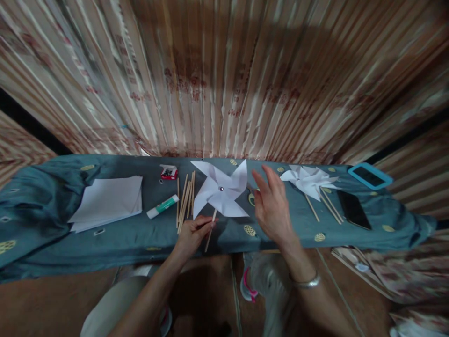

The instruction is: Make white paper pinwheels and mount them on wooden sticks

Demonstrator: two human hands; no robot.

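Observation:
A white paper pinwheel [231,193] with a shiny pin at its centre is mounted on a thin wooden stick [208,239]. My left hand [192,235] pinches that stick just below the blades. To the right of the blades, my right hand [272,203] is raised over the cloth with its fingers apart, holding nothing. Several loose wooden sticks [185,201] lie left of the pinwheel. Other white paper pinwheels [310,181] lie overlapping at the right, their sticks pointing toward me.
A stack of white paper [108,199], a glue stick [163,206] and a small red box [169,172] sit on the left of the cloth-covered table [122,241]. A black phone [354,210] and a blue-framed device [370,175] lie at the right. A pleated curtain [217,84] hangs behind.

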